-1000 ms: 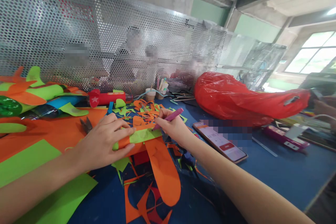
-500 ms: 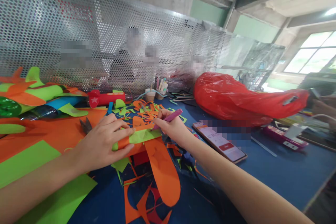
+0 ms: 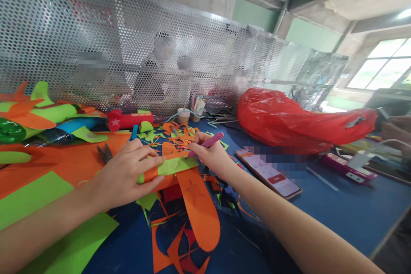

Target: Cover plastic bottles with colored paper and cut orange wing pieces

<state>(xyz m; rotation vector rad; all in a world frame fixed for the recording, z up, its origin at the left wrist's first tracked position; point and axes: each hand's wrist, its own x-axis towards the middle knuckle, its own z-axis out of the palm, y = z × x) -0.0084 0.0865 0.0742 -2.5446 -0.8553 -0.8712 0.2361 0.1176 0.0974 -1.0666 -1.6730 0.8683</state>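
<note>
Purple pen in right hand touches green strip.

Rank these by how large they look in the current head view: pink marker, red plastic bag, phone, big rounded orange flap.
1. Red plastic bag
2. Big rounded orange flap and phone: too alike to rank, with the flap perhaps nearer the camera
3. Pink marker
</note>
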